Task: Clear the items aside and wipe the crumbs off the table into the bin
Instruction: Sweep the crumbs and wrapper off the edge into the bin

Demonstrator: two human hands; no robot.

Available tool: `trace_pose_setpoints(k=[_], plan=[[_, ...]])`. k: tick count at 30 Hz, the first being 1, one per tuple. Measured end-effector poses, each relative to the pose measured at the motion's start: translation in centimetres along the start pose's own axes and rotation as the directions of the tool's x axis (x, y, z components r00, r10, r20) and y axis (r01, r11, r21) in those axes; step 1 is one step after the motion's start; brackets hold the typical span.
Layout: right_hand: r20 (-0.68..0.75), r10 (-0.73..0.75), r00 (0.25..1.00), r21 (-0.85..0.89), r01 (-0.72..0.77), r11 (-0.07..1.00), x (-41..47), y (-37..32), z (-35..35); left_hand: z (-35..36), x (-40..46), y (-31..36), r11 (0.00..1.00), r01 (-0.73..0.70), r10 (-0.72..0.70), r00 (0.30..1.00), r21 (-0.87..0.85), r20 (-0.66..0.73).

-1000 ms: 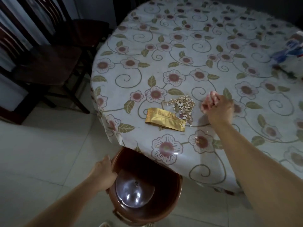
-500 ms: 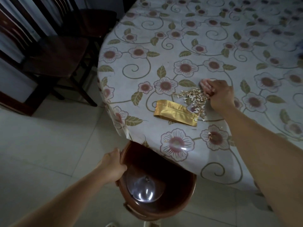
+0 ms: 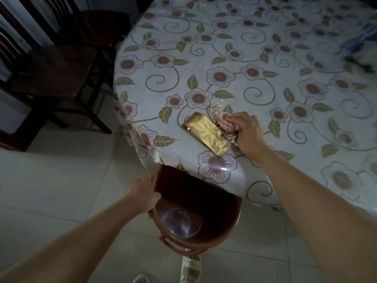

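Observation:
A brown round bin [image 3: 224,231] stands on the floor tucked under the table's near edge, and my left hand [image 3: 142,194] grips its left rim. On the floral tablecloth [image 3: 255,64] my right hand [image 3: 247,132] holds a bunched pinkish cloth [image 3: 225,122] pressed onto a pile of pale crumbs [image 3: 216,109]. A flat gold foil packet [image 3: 205,133] lies just left of the cloth, touching the crumbs. More crumbs [image 3: 230,138] show under my right hand by the packet's near end.
Two dark wooden chairs [image 3: 55,66] stand left of the table. A blurred blue and white object [image 3: 361,41] lies at the table's far right. Pale floor tiles [image 3: 61,180] surround the bin, and a sandalled foot [image 3: 189,268] shows below it.
My right hand has moved the cloth left and nearer, over the crumb pile, pushing crumbs against the gold packet. My left hand has kept its grip on the bin's rim.

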State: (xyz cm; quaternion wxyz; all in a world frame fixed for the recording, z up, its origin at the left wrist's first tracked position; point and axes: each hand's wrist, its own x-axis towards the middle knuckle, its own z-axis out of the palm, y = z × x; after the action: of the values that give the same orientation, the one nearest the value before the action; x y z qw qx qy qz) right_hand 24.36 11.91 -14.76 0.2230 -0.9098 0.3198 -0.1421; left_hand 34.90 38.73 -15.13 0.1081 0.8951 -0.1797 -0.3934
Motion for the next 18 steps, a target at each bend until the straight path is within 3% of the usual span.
trace_pose_setpoints(k=[6, 10, 18], plan=[[0.029, -0.017, 0.999, 0.011, 0.017, 1.000, -4.0, -1.6, 0.6, 0.0, 0.5, -0.4, 0.998, -0.010, 0.011, 1.000, -0.057, 0.024], [-0.033, -0.042, 0.999, 0.032, 0.043, 0.999, -7.3, -3.4, 1.5, 0.0, 0.8, -0.6, 0.992, -0.028, 0.035, 0.998, -0.120, 0.055], [-0.064, 0.032, 0.997, 0.025, -0.031, 0.999, -10.4, -6.6, 2.2, 0.2, 0.6, -0.6, 0.980, -0.062, 0.074, 0.996, -0.189, 0.058]])
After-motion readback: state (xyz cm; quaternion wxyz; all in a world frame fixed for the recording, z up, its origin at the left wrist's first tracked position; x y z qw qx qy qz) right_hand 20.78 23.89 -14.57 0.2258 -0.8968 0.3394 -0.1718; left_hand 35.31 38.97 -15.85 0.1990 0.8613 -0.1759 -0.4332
